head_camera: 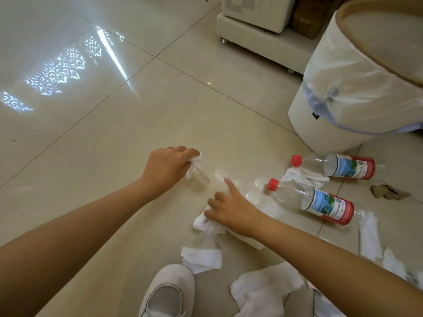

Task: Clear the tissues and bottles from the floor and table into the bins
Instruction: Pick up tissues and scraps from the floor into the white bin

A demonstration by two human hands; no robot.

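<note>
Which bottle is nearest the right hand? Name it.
The lower bottle, whose red cap lies just beyond the right hand; the other bottle lies farther off, by the bin.

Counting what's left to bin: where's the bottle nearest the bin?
In the head view, right side: the bottle lies on the floor at the foot of the bin, its neck on a tissue.

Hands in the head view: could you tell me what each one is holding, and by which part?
The left hand pinches a small tissue by its upper end. The right hand grips a crumpled tissue at its bunched top, forefinger outstretched.
</note>
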